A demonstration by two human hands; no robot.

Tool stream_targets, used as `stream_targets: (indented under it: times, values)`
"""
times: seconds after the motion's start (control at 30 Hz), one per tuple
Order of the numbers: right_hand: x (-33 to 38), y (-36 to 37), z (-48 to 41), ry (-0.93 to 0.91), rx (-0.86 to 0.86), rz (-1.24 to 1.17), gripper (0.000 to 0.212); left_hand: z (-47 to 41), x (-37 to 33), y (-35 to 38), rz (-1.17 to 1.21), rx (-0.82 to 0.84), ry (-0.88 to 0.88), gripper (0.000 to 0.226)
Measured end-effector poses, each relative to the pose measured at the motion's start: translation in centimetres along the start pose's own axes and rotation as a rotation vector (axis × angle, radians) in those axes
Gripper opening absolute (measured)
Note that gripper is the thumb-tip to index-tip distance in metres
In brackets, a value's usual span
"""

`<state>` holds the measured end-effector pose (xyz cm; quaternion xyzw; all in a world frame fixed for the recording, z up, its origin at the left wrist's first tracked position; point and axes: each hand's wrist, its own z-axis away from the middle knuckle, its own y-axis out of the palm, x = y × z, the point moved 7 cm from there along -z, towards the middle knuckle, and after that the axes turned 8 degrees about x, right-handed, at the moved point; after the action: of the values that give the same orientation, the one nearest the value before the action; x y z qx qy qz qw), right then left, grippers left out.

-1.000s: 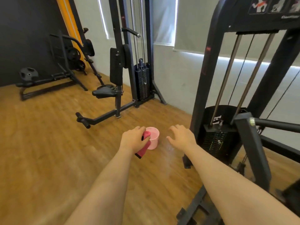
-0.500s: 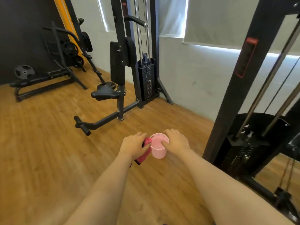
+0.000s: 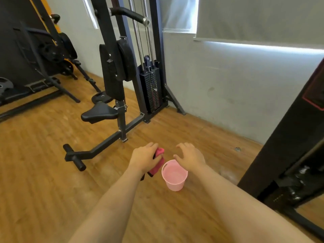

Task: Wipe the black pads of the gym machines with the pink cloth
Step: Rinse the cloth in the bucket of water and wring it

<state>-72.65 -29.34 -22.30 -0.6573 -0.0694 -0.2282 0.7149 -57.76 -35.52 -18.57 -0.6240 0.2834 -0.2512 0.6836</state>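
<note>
Two hands: both stretched forward and low over the floor, backs upward
Left hand [image 3: 143,160]: curled round the pink cloth [image 3: 158,166]; cloth bunched, one end poking out past the fingers, the other trailing below the palm
Right hand [image 3: 190,158]: fingers spread and loosely bent, holding nothing; poised over the far rim of the pink bucket [image 3: 174,178]; contact with the rim not clear
Bucket: upright on the wooden floor [image 3: 43,172]; just right of the cloth, between the two forearms
Black pads: seat pad [image 3: 100,114] and upright back pad [image 3: 112,79] on the cable machine [image 3: 105,23] ahead, well apart from the cloth; rounded pad [image 3: 127,62] just behind the back pad
Weight stack [image 3: 151,92]: at the rear of that machine, near the grey wall [image 3: 228,85]
Foot bar [image 3: 74,159]: at the front end of the machine's base, left of the left hand
Second machine [image 3: 289,146]: black upright at the right edge, near the right forearm
</note>
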Motion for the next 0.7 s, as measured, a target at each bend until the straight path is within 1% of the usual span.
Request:
stream_targets:
  times: [0.17,0.37,0.43,0.57,0.7]
  values:
    - [-2.3,2.1,-6.8,0.067,0.010,-0.050,0.045,-7.9,2.8,2.2,0.020,0.036,0.105,0.026]
    - [-4.8,4.0,-18.0,0.207,-0.065,-0.154,0.044,-19.7,7.3,5.3,0.025,0.089,0.239,0.024]
    - [-5.1,5.4,-21.3,0.234,-0.056,-0.196,0.043,-22.8,8.7,6.6,0.040,0.109,0.268,0.026]
    - [-6.3,7.9,-25.1,0.280,-0.033,-0.220,0.042,-27.2,10.4,9.6,0.054,0.168,0.330,0.026]
    - [-9.3,10.4,-26.6,0.335,-0.027,-0.236,0.040,-30.2,10.9,13.6,0.110,0.180,0.332,0.025]
